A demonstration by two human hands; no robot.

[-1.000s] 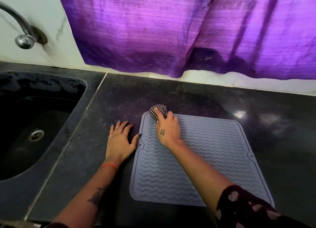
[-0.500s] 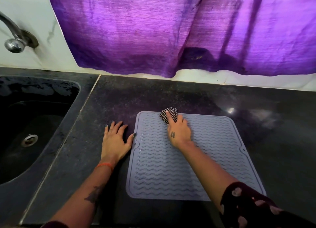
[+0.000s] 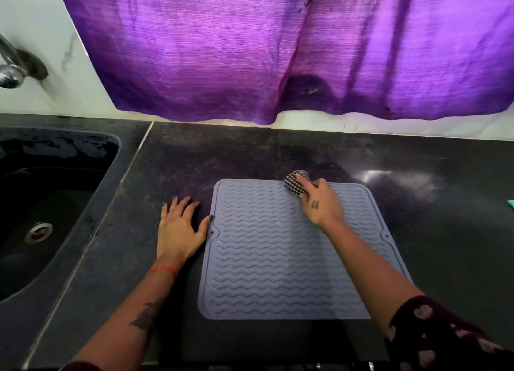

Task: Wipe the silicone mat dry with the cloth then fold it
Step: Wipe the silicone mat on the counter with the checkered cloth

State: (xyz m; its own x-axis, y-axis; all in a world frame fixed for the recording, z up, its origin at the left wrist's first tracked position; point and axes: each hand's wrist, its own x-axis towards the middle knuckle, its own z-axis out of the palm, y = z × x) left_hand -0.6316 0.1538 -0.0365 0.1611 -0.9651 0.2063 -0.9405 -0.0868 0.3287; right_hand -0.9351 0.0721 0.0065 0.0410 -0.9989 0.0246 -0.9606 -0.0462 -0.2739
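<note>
A grey-blue rectangular silicone mat [image 3: 267, 253] with raised wavy ridges lies flat on the dark speckled stone countertop [image 3: 194, 159], its long sides running away from the person; the right hand [image 3: 319, 203] rests at the mat's far edge, right of centre, its fingers curled over a bunched black-and-white checked cloth [image 3: 295, 183] and pressing it onto the mat's rim; the left hand [image 3: 178, 227] lies palm down on the countertop just beside the mat's left edge, fingers spread, the thumb tip touching that edge; a dark sink basin [image 3: 41, 203] is set into the counter on the left, with a metal tap [image 3: 9, 70] on the white wall above it; a purple fabric curtain [image 3: 278, 50] hangs behind the counter.
</note>
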